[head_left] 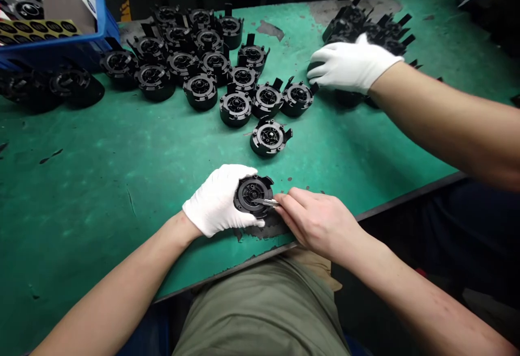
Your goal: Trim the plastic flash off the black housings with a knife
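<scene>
In a white glove, my left hand [221, 199] is wrapped around the left side of a round black plastic housing [248, 187] close to the table's front edge. The housing's ribbed inner face points up at me. My bare right hand [314, 220] pinches a thin silver craft knife [268, 202], its handle mostly hidden in the fingers. The knife's tip lies over the inside of the housing, near its centre; whether it touches the plastic I cannot tell. Just beyond stands another black housing [268, 136] of the same kind.
Several more black housings [200, 90] stand grouped across the back of the green table [170, 134]. A blue bin [106, 20] holding sticker sheets [36, 30] is at the back left. From the right, a co-worker's gloved hand [353, 66] reaches onto another cluster of housings [351, 20].
</scene>
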Demonstrator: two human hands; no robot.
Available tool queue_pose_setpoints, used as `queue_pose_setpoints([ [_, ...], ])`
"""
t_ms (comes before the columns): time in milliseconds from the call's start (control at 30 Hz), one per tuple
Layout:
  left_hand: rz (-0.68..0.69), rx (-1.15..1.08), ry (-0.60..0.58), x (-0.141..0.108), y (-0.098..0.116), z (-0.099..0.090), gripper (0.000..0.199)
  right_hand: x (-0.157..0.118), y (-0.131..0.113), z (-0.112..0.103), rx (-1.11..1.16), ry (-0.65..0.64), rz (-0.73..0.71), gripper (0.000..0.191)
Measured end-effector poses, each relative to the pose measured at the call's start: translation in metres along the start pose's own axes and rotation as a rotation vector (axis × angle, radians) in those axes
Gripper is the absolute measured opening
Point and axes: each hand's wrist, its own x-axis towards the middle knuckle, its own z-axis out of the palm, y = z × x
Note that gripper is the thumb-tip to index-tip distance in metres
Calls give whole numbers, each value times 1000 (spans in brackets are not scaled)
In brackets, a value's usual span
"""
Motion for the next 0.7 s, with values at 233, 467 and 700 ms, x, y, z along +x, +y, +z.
queue_pose_setpoints([
  [233,63,129,105,-3,5,2,112,-10,12,-1,141,56,97,24],
  [467,-3,182,215,-6,22,17,94,-13,19,-1,69,-1,109,28],
  [700,61,145,179,-4,14,11,89,-11,14,8,29,-5,124,29],
])
